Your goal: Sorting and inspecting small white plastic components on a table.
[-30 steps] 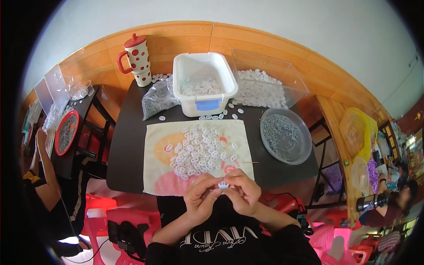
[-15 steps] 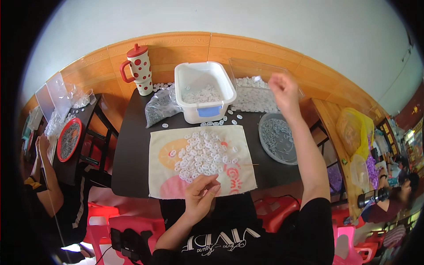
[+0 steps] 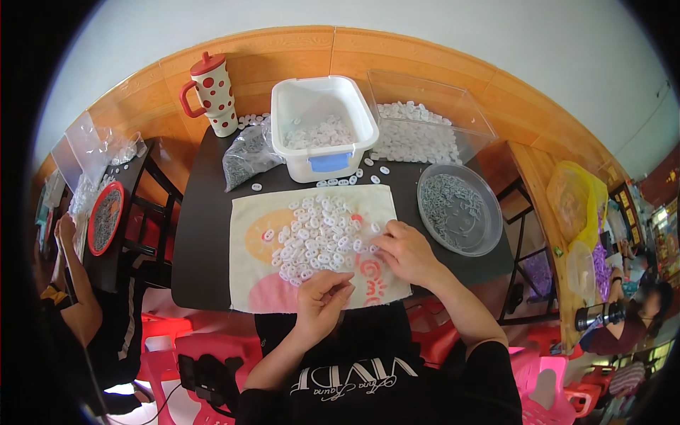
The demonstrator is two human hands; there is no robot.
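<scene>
Hanging over the right side of a cream printed cloth [image 3: 244, 221], the right hand [image 3: 409, 255] half-bends its fingers by small white oval plastic pieces [image 3: 320, 241] heaped mid-cloth. The left hand [image 3: 321, 303] curls loosely at the cloth's near edge. I cannot tell whether either grips anything.

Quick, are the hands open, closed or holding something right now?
Left hand: partly curled; can't tell if it holds anything.
Right hand: reaching down beside a white piece; can't tell if it's gripped.
</scene>
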